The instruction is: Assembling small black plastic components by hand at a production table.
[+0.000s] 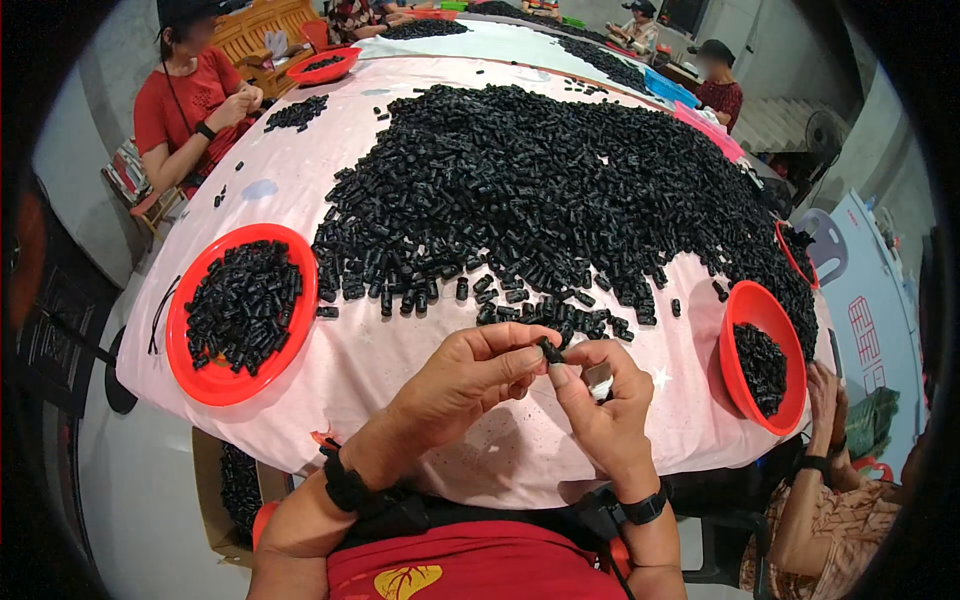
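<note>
Centrally, black piece (551,350) between fingers (515,366)

- Here's the table (690,415), pink-clothed, with a grey wall (110,110) rising left of it.
- Wooden bench (258,38) beyond the table's far left!
- Pale floor (140,470) along the table's left.
- And right of the table, a grey plastic chair (826,265)!

A slatted orange-brown wooden bench (242,38) stands at upper left, to the right of a plain grey wall (108,75), while at right a dark round-caged fan (822,132) appears beyond a grey plastic chair (828,238), itself beside a large white panel (875,268) bearing red marks.
</note>
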The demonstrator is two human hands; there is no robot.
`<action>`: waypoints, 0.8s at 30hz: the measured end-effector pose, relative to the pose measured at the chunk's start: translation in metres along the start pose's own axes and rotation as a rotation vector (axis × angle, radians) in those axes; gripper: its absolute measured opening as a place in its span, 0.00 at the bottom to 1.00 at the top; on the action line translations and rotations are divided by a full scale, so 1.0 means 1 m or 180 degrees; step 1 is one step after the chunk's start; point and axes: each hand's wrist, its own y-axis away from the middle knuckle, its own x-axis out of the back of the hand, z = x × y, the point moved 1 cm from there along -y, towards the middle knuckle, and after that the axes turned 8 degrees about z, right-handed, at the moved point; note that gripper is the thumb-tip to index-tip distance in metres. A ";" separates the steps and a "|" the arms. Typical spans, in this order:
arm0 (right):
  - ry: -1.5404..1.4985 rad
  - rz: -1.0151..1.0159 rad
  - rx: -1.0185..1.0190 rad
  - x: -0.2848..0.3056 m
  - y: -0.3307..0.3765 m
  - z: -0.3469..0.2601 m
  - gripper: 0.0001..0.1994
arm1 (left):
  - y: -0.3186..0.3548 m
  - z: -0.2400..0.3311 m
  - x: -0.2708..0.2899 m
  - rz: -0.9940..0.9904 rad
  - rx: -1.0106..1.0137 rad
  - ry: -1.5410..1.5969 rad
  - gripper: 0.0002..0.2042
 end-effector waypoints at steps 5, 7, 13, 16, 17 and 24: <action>0.0070 -0.0223 0.0308 -0.001 0.001 0.001 0.10 | -0.003 -0.005 0.006 -0.0019 -0.0165 -0.0184 0.15; 0.0262 -0.0321 -0.0161 0.001 -0.001 -0.003 0.14 | -0.003 -0.006 0.008 -0.0075 -0.0058 -0.0115 0.15; 0.0381 -0.0648 -0.0139 0.004 -0.002 0.012 0.21 | -0.004 -0.009 0.006 -0.0314 0.0097 -0.0034 0.15; 0.0442 -0.0655 -0.0152 0.003 -0.002 0.011 0.21 | -0.003 -0.008 0.006 -0.0401 0.0159 -0.0064 0.16; 0.0441 -0.0656 -0.0153 0.003 -0.002 0.011 0.21 | -0.003 -0.009 0.007 -0.0399 0.0161 -0.0063 0.16; 0.0529 -0.0691 -0.0060 0.002 -0.001 0.011 0.20 | -0.005 -0.010 0.008 -0.0425 0.0165 -0.0106 0.17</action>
